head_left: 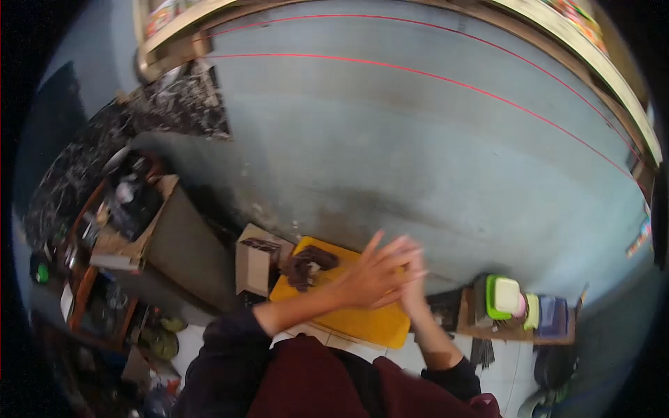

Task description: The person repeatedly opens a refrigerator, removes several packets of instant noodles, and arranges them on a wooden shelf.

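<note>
My left hand point(369, 279) reaches in from the left with its fingers stretched out and apart. It lies against my right hand point(413, 284), which comes up from the lower right. The two overlap, and part of my right hand is hidden; its visible fingers look extended, though motion blurs them. No object shows between them. Below and behind them is a yellow table point(334, 319). A crumpled dark brown cloth point(306, 266) rests at the table's left end, apart from my hands.
Left of the table stands an open cardboard box point(254, 266), beside a cluttered cabinet point(188, 244). To the right, plastic containers point(503, 298) sit on a low wooden shelf point(470, 317). A blue-grey wall point(418, 153) rises behind, with red strings point(334, 57) stretched across it.
</note>
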The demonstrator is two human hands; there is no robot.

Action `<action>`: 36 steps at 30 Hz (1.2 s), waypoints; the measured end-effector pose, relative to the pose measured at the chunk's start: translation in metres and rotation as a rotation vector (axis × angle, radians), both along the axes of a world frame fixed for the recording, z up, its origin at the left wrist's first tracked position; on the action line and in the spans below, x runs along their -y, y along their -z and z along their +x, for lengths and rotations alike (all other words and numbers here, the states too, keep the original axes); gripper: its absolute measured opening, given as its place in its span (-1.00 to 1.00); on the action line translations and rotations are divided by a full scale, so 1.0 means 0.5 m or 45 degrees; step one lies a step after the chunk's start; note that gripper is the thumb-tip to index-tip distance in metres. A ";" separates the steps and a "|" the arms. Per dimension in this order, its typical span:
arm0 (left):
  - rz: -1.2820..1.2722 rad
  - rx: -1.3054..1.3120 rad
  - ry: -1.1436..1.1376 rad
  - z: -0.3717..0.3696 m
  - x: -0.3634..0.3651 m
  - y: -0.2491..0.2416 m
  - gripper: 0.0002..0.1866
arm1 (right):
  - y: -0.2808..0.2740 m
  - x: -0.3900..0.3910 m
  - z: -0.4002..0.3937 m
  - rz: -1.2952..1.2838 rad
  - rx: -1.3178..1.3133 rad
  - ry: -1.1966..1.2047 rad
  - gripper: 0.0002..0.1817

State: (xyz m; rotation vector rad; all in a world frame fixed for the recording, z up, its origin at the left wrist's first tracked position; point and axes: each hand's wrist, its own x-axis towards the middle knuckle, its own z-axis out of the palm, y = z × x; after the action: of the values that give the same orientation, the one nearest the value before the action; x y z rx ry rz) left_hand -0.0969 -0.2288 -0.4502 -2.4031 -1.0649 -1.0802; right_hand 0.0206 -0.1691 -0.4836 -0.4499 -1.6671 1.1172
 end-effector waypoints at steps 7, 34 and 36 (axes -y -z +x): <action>-0.277 2.040 -1.022 -0.262 0.341 0.394 -0.42 | 0.183 0.135 -0.204 -0.279 0.677 -0.864 -0.60; 0.757 2.046 -1.356 -1.031 1.174 0.179 -0.60 | 0.104 1.000 -1.282 0.308 0.426 -1.427 -0.79; 0.710 1.940 -1.312 -1.109 1.174 0.163 -0.61 | 0.095 1.033 -1.359 0.403 0.334 -1.331 -0.75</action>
State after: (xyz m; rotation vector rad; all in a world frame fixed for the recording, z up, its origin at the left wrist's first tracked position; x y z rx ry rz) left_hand -0.6515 -0.8159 -0.5315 -0.1011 -1.6342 -2.1734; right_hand -0.6589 -0.6855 -0.5312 0.5894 -2.3422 1.5020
